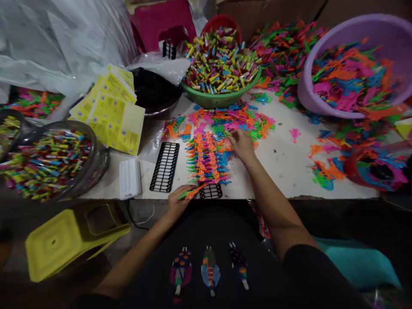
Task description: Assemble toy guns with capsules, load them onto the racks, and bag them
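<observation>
My left hand (177, 202) is closed at the table's front edge, with an orange plastic piece (195, 191) and a green piece (183, 195) sticking out of its fingers. Farther forward, my right hand (243, 146) pinches a small green plastic piece (228, 133) at the edge of a loose mixed-colour pile (247, 122). Between my hands lies a row of orange, pink, green and blue pieces (207, 156), set side by side on a black slotted rack (210, 191). Only the rack's near end shows. A second black rack (164, 166) lies left of it, its slots bare.
A green basin (222, 101) of small wrapped tubes stands behind the pile. A purple tub (305, 81) of plastic pieces tilts at right. At left are yellow label sheets (112, 122), a white box (129, 179) with a cable, and a clear bowl (93, 148). A yellow stool (54, 244) is below.
</observation>
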`<action>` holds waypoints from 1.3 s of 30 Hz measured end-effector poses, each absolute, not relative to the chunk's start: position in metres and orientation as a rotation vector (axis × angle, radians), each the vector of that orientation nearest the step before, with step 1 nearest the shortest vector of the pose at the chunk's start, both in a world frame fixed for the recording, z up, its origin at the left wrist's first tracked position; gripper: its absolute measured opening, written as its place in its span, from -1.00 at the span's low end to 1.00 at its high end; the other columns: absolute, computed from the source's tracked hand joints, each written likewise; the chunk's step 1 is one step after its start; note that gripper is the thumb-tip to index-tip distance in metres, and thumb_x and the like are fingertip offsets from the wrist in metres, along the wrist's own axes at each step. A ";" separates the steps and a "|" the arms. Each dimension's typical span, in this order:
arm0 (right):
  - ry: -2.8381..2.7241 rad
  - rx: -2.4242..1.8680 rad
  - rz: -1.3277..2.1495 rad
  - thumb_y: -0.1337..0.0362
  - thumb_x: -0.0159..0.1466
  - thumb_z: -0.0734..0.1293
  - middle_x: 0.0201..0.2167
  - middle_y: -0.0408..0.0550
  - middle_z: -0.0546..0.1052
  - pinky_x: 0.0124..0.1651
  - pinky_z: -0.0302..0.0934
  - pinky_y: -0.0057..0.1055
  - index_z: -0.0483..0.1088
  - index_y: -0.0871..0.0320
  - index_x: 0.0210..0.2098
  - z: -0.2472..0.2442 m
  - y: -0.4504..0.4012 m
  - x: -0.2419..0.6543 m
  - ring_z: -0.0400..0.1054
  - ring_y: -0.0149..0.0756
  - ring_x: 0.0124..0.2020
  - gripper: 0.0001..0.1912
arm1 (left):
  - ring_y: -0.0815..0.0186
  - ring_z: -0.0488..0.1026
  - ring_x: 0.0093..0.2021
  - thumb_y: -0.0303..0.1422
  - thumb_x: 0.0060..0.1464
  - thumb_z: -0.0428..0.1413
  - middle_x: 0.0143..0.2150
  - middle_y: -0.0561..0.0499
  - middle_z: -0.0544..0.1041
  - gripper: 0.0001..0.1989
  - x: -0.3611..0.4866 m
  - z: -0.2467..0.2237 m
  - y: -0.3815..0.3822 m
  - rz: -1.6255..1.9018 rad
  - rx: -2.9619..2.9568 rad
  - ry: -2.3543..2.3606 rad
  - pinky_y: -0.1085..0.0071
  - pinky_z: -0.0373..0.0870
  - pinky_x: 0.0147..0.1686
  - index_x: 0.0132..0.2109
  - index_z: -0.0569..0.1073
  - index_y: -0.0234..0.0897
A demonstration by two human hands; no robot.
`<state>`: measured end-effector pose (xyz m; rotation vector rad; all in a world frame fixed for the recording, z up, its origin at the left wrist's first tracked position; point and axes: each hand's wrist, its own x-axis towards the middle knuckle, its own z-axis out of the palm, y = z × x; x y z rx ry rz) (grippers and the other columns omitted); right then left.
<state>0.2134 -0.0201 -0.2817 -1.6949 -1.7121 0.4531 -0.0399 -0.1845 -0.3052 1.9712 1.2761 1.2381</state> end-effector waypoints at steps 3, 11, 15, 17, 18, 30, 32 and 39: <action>-1.403 -1.544 0.678 0.14 0.13 0.22 -0.38 -0.09 0.49 -0.28 0.24 -0.31 0.24 0.13 -0.22 -0.283 -0.042 0.233 0.38 -0.29 -0.38 -0.74 | 0.33 0.48 -0.29 -0.38 -0.04 0.12 -0.31 -0.09 0.54 -0.85 -0.034 -0.313 -0.177 1.230 2.007 1.211 0.43 0.44 -0.28 -0.27 0.48 -0.32; -1.057 -1.528 0.775 0.18 0.08 0.25 -0.36 -0.07 0.50 -0.18 0.24 -0.31 0.27 0.14 -0.33 -0.309 -0.098 0.250 0.39 -0.33 -0.31 -0.80 | 0.42 0.45 -0.48 -0.39 -0.09 0.16 -0.48 0.01 0.52 -0.89 -0.024 -0.320 -0.178 1.221 2.032 1.498 0.56 0.39 -0.46 -0.35 0.45 -0.34; -1.067 -1.558 0.702 0.21 0.11 0.22 -0.29 -0.04 0.50 -0.12 0.22 -0.30 0.27 0.14 -0.28 -0.319 -0.104 0.245 0.38 -0.32 -0.23 -0.81 | 0.44 0.45 -0.49 -0.40 -0.07 0.14 -0.50 0.03 0.52 -0.92 -0.023 -0.318 -0.181 1.209 2.076 1.504 0.59 0.36 -0.48 -0.38 0.44 -0.34; -1.083 -1.552 0.696 0.21 0.12 0.21 -0.28 -0.04 0.50 -0.12 0.21 -0.30 0.25 0.14 -0.27 -0.322 -0.103 0.243 0.38 -0.31 -0.22 -0.80 | 0.44 0.45 -0.49 -0.38 -0.06 0.13 -0.49 0.03 0.52 -0.91 -0.021 -0.317 -0.181 1.202 2.079 1.525 0.58 0.37 -0.47 -0.38 0.44 -0.33; -1.087 -1.549 0.695 0.20 0.13 0.21 -0.27 -0.04 0.50 -0.13 0.22 -0.30 0.25 0.13 -0.26 -0.324 -0.102 0.243 0.38 -0.31 -0.23 -0.80 | 0.44 0.45 -0.49 -0.38 -0.06 0.13 -0.49 0.03 0.52 -0.90 -0.020 -0.316 -0.180 1.200 2.085 1.536 0.57 0.37 -0.47 -0.37 0.44 -0.33; -1.531 -1.806 0.325 0.27 0.07 0.24 -0.19 0.07 0.44 -0.06 0.11 -0.21 0.33 0.17 -0.31 -0.320 -0.080 0.250 0.25 -0.16 -0.11 -0.82 | 0.41 0.47 -0.47 -0.37 -0.04 0.12 -0.47 0.01 0.51 -0.89 -0.016 -0.318 -0.183 1.193 2.157 1.546 0.55 0.37 -0.45 -0.34 0.42 -0.33; -1.682 -1.850 0.296 0.31 0.06 0.23 -0.17 0.07 0.44 0.00 0.03 -0.17 0.34 0.17 -0.30 -0.322 -0.074 0.252 0.23 -0.13 -0.09 -0.82 | 0.40 0.47 -0.45 -0.38 -0.04 0.11 -0.46 0.00 0.51 -0.89 -0.014 -0.320 -0.180 1.202 2.131 1.546 0.54 0.38 -0.42 -0.31 0.42 -0.33; -1.834 -1.868 0.219 0.37 0.08 0.16 -0.35 0.02 0.48 -0.03 0.02 -0.14 0.37 0.18 -0.32 -0.322 -0.066 0.259 0.29 -0.16 -0.21 -0.78 | 0.36 0.47 -0.42 -0.33 -0.03 0.09 -0.43 -0.03 0.53 -0.85 -0.015 -0.321 -0.157 1.108 2.013 1.660 0.50 0.39 -0.40 -0.33 0.44 -0.34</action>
